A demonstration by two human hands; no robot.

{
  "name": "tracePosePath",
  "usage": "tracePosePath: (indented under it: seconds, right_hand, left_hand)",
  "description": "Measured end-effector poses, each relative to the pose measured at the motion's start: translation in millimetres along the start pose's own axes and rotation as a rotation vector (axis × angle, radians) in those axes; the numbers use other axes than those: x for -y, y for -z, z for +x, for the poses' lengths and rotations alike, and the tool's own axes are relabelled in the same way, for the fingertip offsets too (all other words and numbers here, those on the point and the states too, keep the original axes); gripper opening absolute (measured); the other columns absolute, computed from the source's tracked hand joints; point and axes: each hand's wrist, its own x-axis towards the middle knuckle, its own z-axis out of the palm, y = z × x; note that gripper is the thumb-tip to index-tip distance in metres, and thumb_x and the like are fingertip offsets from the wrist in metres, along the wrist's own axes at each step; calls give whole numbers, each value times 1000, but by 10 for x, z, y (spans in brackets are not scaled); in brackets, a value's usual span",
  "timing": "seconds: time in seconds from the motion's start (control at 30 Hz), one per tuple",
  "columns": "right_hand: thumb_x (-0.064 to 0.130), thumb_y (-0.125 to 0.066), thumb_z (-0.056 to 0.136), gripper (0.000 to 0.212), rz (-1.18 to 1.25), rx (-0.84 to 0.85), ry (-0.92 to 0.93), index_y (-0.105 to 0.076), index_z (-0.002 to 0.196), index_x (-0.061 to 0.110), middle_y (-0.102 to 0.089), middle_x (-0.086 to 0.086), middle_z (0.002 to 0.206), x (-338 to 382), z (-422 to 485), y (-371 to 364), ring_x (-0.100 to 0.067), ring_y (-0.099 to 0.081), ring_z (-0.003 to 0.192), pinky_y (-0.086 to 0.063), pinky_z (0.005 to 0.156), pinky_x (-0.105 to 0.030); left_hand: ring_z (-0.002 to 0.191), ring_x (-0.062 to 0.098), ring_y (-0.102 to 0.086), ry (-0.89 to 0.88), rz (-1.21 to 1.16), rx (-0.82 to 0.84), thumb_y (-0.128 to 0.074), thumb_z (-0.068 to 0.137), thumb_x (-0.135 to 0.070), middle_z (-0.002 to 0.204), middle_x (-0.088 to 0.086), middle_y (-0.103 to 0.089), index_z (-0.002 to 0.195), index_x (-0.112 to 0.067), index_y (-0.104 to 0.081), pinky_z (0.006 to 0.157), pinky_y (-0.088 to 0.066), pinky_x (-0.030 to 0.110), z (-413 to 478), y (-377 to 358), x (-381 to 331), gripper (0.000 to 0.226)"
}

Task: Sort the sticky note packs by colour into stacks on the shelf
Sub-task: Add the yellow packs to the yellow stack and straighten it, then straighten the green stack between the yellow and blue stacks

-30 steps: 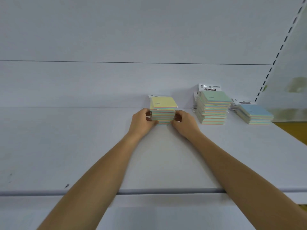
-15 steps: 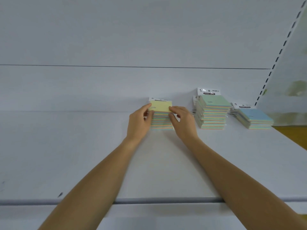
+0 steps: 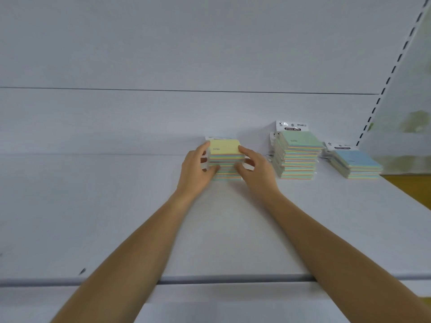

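Note:
Three stacks of sticky note packs stand along the back of the white shelf [image 3: 116,217]. The yellow-topped stack [image 3: 225,149] is in the middle, and both hands are on it. My left hand [image 3: 198,169] grips its left side, thumb up by the top pack, fingers curled against the lower packs. My right hand [image 3: 254,169] grips the right side the same way. To the right stands a taller green-topped stack [image 3: 298,145], and further right a low blue-topped stack [image 3: 359,162]. The lower front of the yellow stack is partly hidden by my fingers.
The shelf's back wall [image 3: 163,117] rises just behind the stacks. A slotted upright [image 3: 382,89] closes the right side. The shelf's front edge [image 3: 233,279] runs under my forearms. A brown floor patch [image 3: 410,187] shows past the right end.
Both hands shifted from the base of the yellow-topped stack up to its top and sides, staying around it. The view tilted slightly.

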Motion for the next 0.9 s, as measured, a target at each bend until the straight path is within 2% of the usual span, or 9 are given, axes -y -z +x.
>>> tracePosePath:
  seconds: [0.07,0.1,0.17,0.27,0.37,0.47,0.63,0.73,0.9]
  right_hand:
    - [6,-55,87,50,-50,29,23,-46,134,16,-51,-8,135,-21,-14,-3,-22,-54,119,-43,86,-21]
    - [5,-54,87,51,-67,41,29,-44,135,17,-51,-9,134,-22,-16,0,-23,-55,119,-45,86,-23]
    - [3,-50,88,55,-73,55,30,-37,139,19,-52,-11,132,-7,-21,5,-24,-57,116,-48,90,-29]
    - [5,-55,86,75,-60,62,-15,-14,148,19,-49,-13,133,19,-18,-26,-26,-56,114,-47,98,-37]
    - [10,-58,85,82,-133,140,-109,-5,148,14,-47,-15,137,-29,-17,-21,-29,-54,117,-41,102,-36]
    - [6,-53,87,74,-151,123,-117,-10,147,12,-55,-16,129,-52,-19,1,-29,-58,112,-40,94,-27]
    - [6,-54,86,67,-155,107,-96,-21,145,10,-57,-16,126,-15,-47,-9,-28,-57,111,-42,95,-30]
    - [7,-57,85,57,-110,35,-15,-35,138,6,-55,-14,126,37,-70,-1,-25,-53,117,-41,98,-30]
    - [4,-50,90,34,-39,-56,37,-56,123,5,-64,-11,118,77,-52,10,-21,-59,112,-42,88,-17]
  left_hand:
    - [119,25,-53,98,-8,76,-73,77,-16,135,13,-49,140,-12,-35,93,-46,22,-11,6,-2,73]
    - [119,26,-53,144,3,104,-73,77,-16,136,12,-50,140,-9,-34,94,-44,26,-16,6,-3,74]
    - [115,25,-58,172,16,112,-71,78,-12,132,13,-56,134,-5,-42,85,-42,18,-14,-4,-2,64]
    - [110,24,-62,141,33,88,-68,79,-7,123,13,-63,122,-4,-55,72,-36,6,-3,-3,12,46]
    - [109,23,-62,116,45,105,-67,79,-7,120,12,-65,120,-5,-58,73,-35,4,-11,-13,17,42]
    - [111,22,-62,103,48,123,-66,80,-6,120,11,-66,119,-6,-59,75,-35,4,-9,-11,13,40]
    - [114,23,-60,92,59,136,-65,81,-7,124,11,-64,122,-7,-56,75,-36,4,-7,-15,20,42]
    - [119,23,-56,106,40,89,-68,81,-20,135,6,-55,132,-10,-46,92,-44,22,-6,4,-17,57]
    - [112,23,-62,-10,-15,-33,-57,89,-12,129,7,-61,128,-8,-54,81,-36,4,24,7,-85,39]
